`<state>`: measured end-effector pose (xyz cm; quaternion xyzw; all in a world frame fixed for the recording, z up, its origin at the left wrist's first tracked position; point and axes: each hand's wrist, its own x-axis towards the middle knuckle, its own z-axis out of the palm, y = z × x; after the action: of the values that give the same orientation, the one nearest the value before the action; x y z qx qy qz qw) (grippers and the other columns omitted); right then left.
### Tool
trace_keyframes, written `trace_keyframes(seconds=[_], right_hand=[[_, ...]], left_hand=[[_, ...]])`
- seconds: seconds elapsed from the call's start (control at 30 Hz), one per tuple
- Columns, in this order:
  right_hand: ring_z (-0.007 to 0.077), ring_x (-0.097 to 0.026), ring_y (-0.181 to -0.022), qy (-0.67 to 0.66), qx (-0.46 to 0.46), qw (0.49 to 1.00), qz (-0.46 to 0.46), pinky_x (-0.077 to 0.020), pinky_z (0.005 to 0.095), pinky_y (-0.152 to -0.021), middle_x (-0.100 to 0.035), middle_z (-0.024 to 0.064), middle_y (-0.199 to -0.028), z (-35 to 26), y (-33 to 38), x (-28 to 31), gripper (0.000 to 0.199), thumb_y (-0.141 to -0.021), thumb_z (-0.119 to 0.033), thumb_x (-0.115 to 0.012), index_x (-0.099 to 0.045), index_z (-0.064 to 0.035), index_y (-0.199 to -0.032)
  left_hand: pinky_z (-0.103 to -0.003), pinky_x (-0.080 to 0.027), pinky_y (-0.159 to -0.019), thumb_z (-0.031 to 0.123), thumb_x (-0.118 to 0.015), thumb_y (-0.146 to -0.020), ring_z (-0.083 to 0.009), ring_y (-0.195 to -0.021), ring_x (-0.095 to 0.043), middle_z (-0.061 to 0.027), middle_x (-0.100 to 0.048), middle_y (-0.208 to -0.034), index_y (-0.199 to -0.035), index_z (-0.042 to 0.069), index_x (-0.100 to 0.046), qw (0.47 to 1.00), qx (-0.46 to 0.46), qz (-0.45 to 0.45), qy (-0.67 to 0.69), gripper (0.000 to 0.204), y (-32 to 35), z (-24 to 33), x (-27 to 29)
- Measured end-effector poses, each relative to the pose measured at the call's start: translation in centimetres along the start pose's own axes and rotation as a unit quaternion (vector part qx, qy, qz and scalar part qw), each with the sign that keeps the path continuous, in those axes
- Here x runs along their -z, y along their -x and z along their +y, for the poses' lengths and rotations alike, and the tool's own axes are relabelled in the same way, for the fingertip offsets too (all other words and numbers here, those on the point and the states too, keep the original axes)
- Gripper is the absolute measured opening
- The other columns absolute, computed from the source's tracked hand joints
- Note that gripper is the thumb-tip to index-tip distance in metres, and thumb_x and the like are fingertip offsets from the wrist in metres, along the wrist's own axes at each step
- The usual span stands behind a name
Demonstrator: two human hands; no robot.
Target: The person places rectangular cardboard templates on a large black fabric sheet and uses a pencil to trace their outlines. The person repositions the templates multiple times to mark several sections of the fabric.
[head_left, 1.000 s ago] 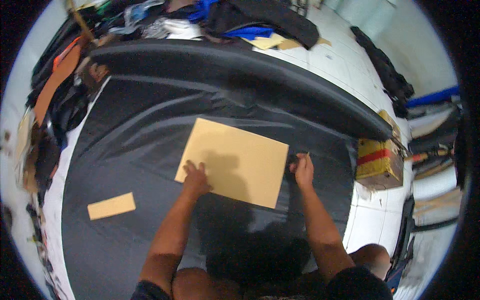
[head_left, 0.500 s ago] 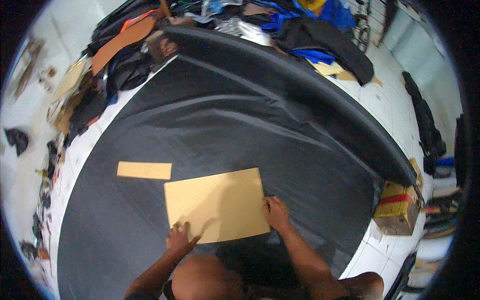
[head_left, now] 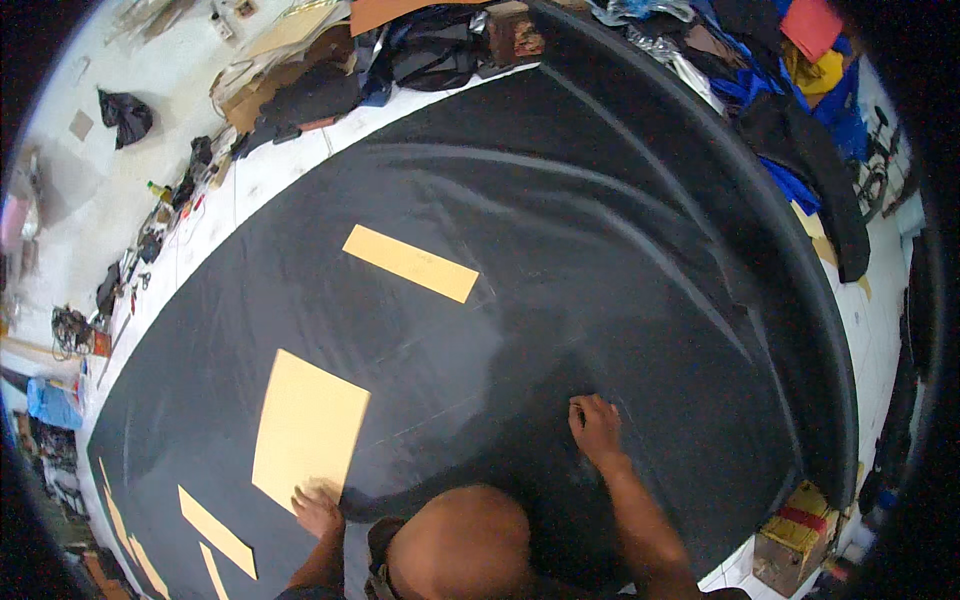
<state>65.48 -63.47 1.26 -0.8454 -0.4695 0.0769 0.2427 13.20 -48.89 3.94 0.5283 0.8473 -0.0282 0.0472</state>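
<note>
A tan cardboard sheet (head_left: 310,425), roughly rectangular, is tilted at the left over black material (head_left: 430,350). At its near corner is my left hand (head_left: 318,505), with blurred fingers over the edge, gripping it. Whether the sheet lies flat or is slightly raised, I cannot tell. To the right, my right hand (head_left: 597,430) hovers low over the black material, its fingers curled together. Anything inside them is too small to make out. A narrow tan cardboard strip (head_left: 411,263) lies beyond the sheet, apart from both hands.
More tan strips (head_left: 217,532) lie at the near left. A thick roll of the black material (head_left: 790,240) curves along the far right. Bags, fabric and cardboard pile up (head_left: 310,95) beyond the far edge. A box with a red band (head_left: 795,535) stands at the near right.
The view has swung left. My left hand has carried the cardboard sheet leftward, away from the strip and turned. My right hand has come off the sheet's edge.
</note>
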Motion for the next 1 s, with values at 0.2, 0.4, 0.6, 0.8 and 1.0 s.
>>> trace_keyframes(seconds=[0.2, 0.4, 0.6, 0.8, 1.0], right_hand=[[0.0332, -0.064, -0.096, 0.019, 0.043, 0.995, -0.087, -0.0480, 0.0491, -0.086, -0.067, 0.0124, -0.099, -3.0, -8.8, 3.4, 0.019, -0.090, -0.026, -0.065, -0.063, -0.0086, -0.098], [0.0338, -0.061, -0.086, 0.131, 0.162, 0.974, -0.087, -0.0465, 0.0454, -0.079, -0.061, 0.0123, -0.087, -4.6, -19.1, 7.8, 0.021, -0.088, -0.024, -0.069, -0.058, -0.0066, -0.086], [0.0365, -0.059, -0.073, 0.166, 0.174, 0.964, -0.116, -0.0488, 0.0455, -0.064, -0.056, 0.0146, -0.082, -9.2, -26.1, 12.9, 0.031, -0.090, -0.026, -0.070, -0.058, -0.0001, -0.076], [0.0366, -0.065, -0.086, 0.269, 0.238, 0.903, -0.235, -0.0535, 0.0472, -0.081, -0.065, 0.0177, -0.100, -12.1, -29.2, 16.8, 0.028, -0.090, -0.031, -0.065, -0.068, -0.0035, -0.089], [0.0370, -0.065, -0.091, 0.301, 0.192, 0.905, -0.230, -0.0531, 0.0484, -0.082, -0.066, 0.0174, -0.106, -11.8, -30.5, 24.6, 0.028, -0.088, -0.029, -0.065, -0.065, -0.0055, -0.104]], left_hand=[[-0.054, -0.019, -0.117, 0.034, -0.058, -0.094, -0.0463, -0.139, -0.029, -0.0258, -0.036, -0.148, -0.139, 0.002, -0.045, 0.961, -0.240, 0.010, 0.137, 0.057, 1.7, 13.1, -2.0], [-0.059, -0.015, -0.117, 0.040, -0.057, -0.092, -0.0444, -0.143, -0.024, -0.0252, -0.033, -0.150, -0.139, 0.002, -0.044, 0.965, -0.231, 0.086, 0.094, 0.061, 1.5, 13.6, -5.6], [-0.060, -0.014, -0.117, 0.041, -0.058, -0.089, -0.0449, -0.143, -0.023, -0.0253, -0.034, -0.149, -0.139, 0.003, -0.043, 0.966, -0.230, 0.071, 0.089, 0.064, 1.6, 14.5, -5.0], [-0.061, -0.015, -0.117, 0.043, -0.057, -0.088, -0.0453, -0.143, -0.023, -0.0251, -0.034, -0.149, -0.139, 0.003, -0.043, 0.966, -0.230, 0.066, 0.094, 0.066, 1.3, 14.1, -4.5], [-0.060, -0.018, -0.116, 0.045, -0.051, -0.092, -0.0448, -0.142, -0.026, -0.0238, -0.034, -0.150, -0.141, 0.005, -0.042, 0.962, -0.242, 0.108, 0.071, 0.064, 1.3, 14.3, -5.5]])
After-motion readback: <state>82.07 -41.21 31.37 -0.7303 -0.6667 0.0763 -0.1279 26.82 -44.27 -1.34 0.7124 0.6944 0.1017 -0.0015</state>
